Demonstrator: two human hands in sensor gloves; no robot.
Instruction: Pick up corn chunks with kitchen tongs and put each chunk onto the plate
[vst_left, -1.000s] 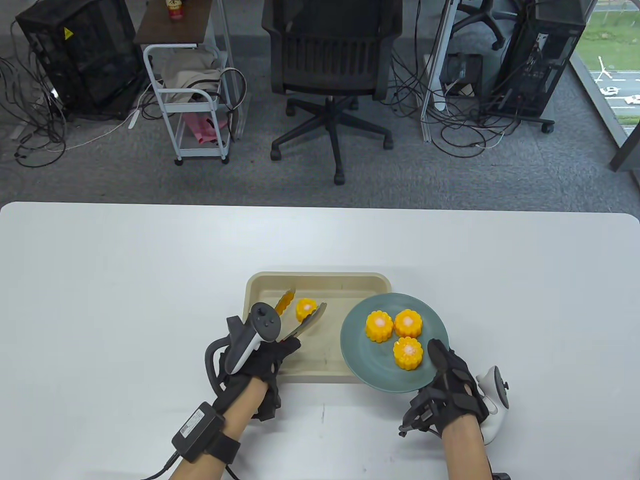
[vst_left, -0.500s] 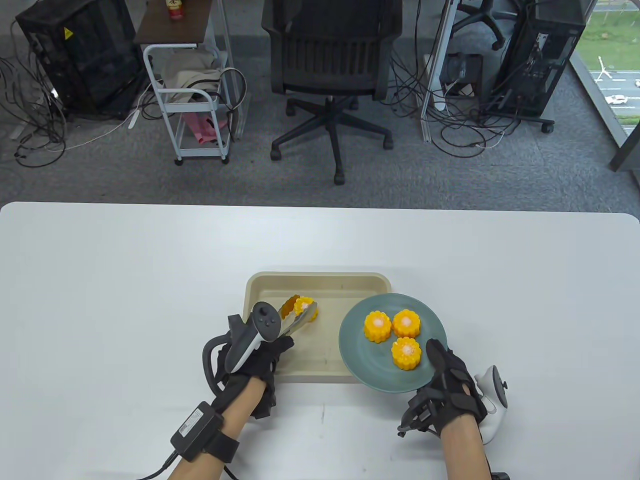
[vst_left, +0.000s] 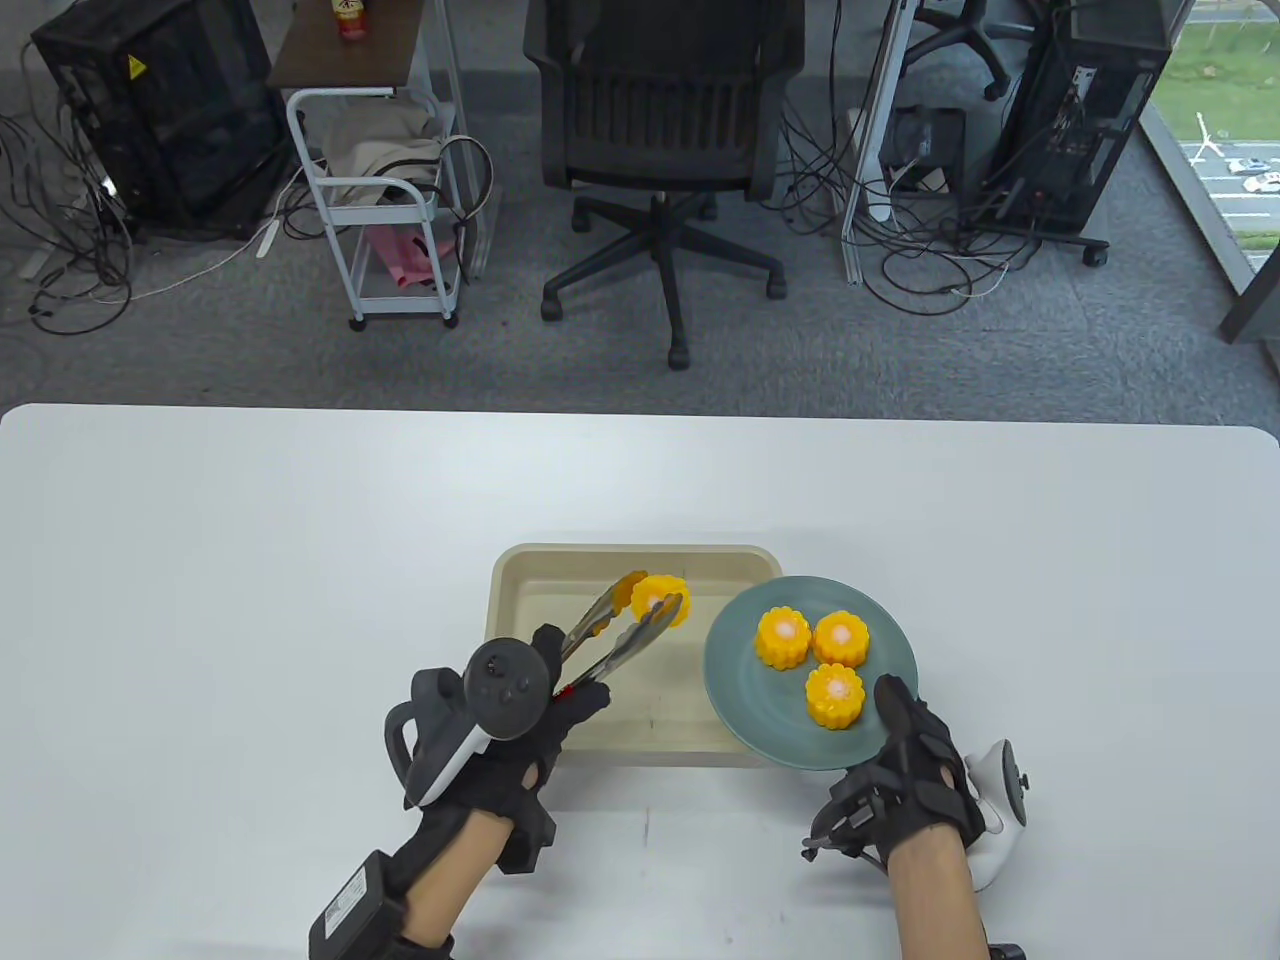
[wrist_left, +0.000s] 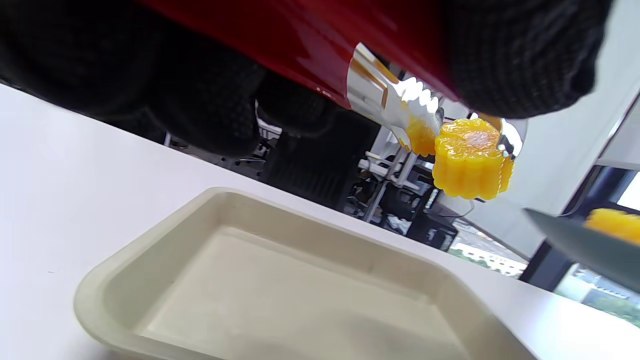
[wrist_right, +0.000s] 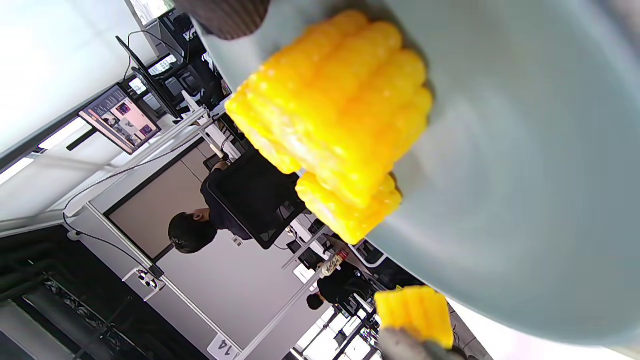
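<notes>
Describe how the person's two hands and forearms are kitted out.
Both hands wear black sensor gloves. The left hand carries a grey-and-white tracker with buttons; a black box with a white label is strapped near its wrist. The right hand has a white tracker and thin black cables. The forearms are bare.
</notes>
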